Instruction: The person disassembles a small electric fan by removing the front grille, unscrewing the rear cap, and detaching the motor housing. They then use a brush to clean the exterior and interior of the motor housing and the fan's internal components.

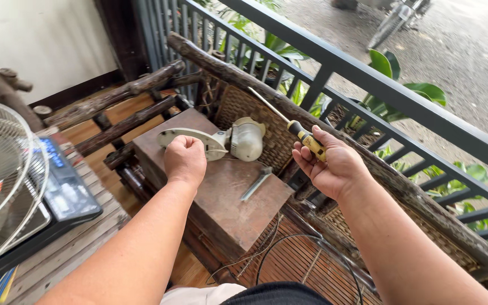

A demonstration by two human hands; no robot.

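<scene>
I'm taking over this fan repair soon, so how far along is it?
Done: the wire fan guard is off, lying at left. In hand: the left hand grips the motor unit on the wooden box; the right hand holds a yellow-handled screwdriver. Left: the motor housing looks closed, unopened.

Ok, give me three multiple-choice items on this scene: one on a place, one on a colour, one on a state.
1. Where does the fan motor assembly rest?
A. on the brown wooden box
B. on the railing
C. on the floor

2. What colour is the screwdriver handle?
A. red
B. yellow and black
C. plain white

3. How is the left hand?
A. open and flat
B. closed in a fist on the assembly's pale base plate
C. hanging free

Answers:
1. A, the motor and its plate lie on the box top.
2. B, the handle in the right hand has yellow and black bands.
3. B, the fingers are curled shut over the plate.
</scene>
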